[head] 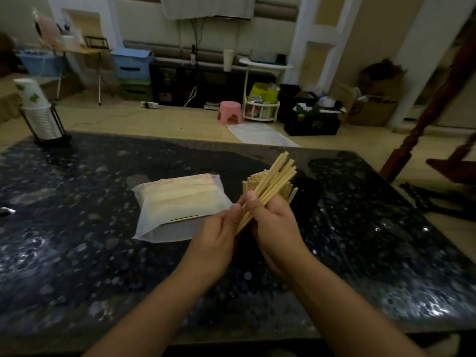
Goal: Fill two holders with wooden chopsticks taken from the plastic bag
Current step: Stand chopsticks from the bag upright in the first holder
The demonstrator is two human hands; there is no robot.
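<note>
The plastic bag lies on the table, left of the chopsticks.

We could read no text anywhere. The plastic bag on the bench carried reddish printing along its far edge, but it was too blurred for us to make out a single letter or number. The black crate on the floor bore a faint yellowish mark on its front that we could not read either. We found no legible label, brand or sign on anything else.
</note>
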